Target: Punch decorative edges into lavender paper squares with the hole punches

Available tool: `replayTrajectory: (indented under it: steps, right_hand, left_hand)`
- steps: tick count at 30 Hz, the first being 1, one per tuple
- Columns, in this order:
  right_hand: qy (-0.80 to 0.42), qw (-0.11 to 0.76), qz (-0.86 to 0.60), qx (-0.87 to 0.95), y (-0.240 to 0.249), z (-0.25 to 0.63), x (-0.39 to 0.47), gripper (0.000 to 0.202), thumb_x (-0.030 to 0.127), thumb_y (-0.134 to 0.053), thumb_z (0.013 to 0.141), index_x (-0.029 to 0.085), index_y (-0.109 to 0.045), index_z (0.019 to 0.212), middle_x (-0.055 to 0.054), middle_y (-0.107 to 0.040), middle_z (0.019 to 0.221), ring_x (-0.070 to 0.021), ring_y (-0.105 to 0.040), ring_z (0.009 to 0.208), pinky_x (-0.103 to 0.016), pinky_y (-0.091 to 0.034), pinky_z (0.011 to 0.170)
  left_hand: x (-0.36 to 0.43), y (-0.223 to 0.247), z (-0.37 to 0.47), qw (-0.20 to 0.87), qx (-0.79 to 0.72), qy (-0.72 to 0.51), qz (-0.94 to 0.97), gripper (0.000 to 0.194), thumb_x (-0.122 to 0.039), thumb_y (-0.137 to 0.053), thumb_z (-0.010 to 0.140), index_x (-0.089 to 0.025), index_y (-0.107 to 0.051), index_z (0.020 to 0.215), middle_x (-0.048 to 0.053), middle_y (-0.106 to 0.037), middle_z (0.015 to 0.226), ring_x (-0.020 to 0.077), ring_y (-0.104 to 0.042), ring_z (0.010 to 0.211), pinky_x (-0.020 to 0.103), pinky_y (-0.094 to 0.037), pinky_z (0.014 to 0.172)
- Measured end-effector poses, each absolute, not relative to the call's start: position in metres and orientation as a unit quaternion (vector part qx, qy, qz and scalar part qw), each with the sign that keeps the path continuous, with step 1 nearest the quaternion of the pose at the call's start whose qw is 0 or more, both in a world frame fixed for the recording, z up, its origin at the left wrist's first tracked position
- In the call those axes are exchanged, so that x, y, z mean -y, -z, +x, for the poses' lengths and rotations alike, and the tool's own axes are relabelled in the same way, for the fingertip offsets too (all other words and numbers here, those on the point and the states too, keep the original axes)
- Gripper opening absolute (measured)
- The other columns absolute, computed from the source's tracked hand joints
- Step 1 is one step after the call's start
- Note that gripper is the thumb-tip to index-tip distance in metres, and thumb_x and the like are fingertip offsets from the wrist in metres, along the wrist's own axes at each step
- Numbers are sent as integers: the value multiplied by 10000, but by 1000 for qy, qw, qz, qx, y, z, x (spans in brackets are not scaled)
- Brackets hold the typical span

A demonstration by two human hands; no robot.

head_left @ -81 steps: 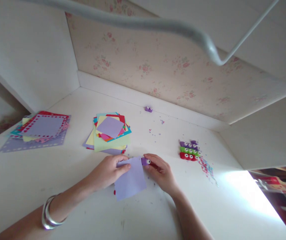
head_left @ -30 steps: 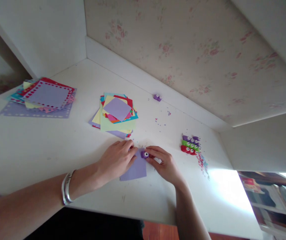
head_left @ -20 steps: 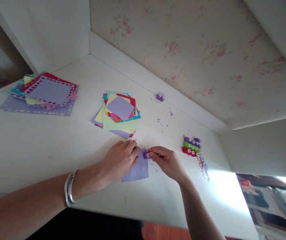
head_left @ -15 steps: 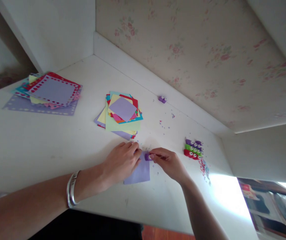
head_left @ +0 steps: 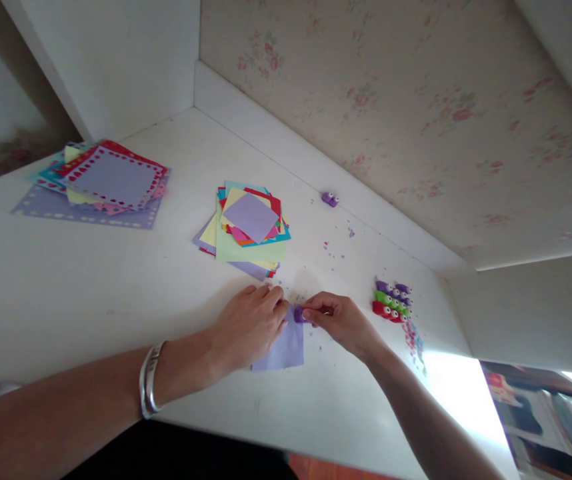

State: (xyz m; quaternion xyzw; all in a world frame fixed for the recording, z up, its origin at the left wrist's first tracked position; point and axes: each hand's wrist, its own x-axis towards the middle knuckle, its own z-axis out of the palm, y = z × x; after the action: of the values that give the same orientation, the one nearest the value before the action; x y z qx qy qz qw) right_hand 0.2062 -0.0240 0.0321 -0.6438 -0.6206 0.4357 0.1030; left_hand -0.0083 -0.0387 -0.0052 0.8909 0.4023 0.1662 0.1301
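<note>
A small sheet of light purple paper (head_left: 286, 350) lies in front of me on the white table. My left hand (head_left: 253, 323) has its fingers curled on the paper's upper left part, holding it; the fingertips are partly hidden. At the sheet's upper right edge sits a small purple paper punch (head_left: 299, 315). My right hand (head_left: 336, 321) pinches this punch between thumb and fingers, covering part of it. Tiny paper bits (head_left: 296, 297) are scattered just beyond the sheet.
A pile of plain coloured paper (head_left: 251, 250) lies beyond my left hand. Punched, patterned sheets (head_left: 116, 177) are stacked at far left. Two joined purple punches (head_left: 330, 199) sit by the wall; rows of purple, green and red punches (head_left: 391, 301) stand right, beside confetti (head_left: 415, 343).
The whole view has shifted slightly, so things appear a little further right. Both hands keep their hold at the paper, and the punch stays at its upper right edge.
</note>
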Motion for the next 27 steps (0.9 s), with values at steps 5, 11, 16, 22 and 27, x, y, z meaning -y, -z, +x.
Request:
replayTrajectory:
  steps: [5,11,16,22,27]
  right_hand:
    - [-386,72,-648,653,-38,200,20,112,270,-659,778,217,-690,684,5,-676,677,-134,-593,621,-239,-433,552]
    - [-412,59,-650,637,-45,199,19,137,317,-666,787,204,-700,717,25,-628,599,-98,-502,511,-210,-332,458]
    - [-452,79,-616,641,-48,210,23,186,364,-647,827,204,-742,831,-2,-701,707,-118,-583,600,-220,-409,517]
    - [-427,102,-596,673,-52,238,35,187,349,-600,879,261,-755,936,4,-753,910,-166,-683,837,-291,-530,748]
    - [-331,138,-621,697,-53,245,49,264,387,-570,907,253,-723,1076,-45,-732,1037,-170,-689,824,-298,-553,727]
  left_hand:
    - [37,5,-8,127,-394,-154,897,205,-278,-473,953,-163,-626,1027,93,-585,1007,246,-575,923,397,-453,800]
    - [38,4,-9,115,-392,-150,900,198,-269,-492,942,-167,-624,1047,97,-580,1033,252,-575,931,408,-464,819]
    - [38,6,-10,114,-388,-162,900,203,-267,-517,933,-175,-623,1080,95,-581,1030,244,-581,935,400,-468,834]
    - [38,5,-10,129,-388,-167,897,205,-262,-509,941,-178,-617,1094,87,-584,1028,241,-587,965,397,-470,855]
    - [38,5,-10,128,-386,-165,898,217,-259,-498,944,-175,-613,1108,93,-582,1050,245,-583,981,406,-467,871]
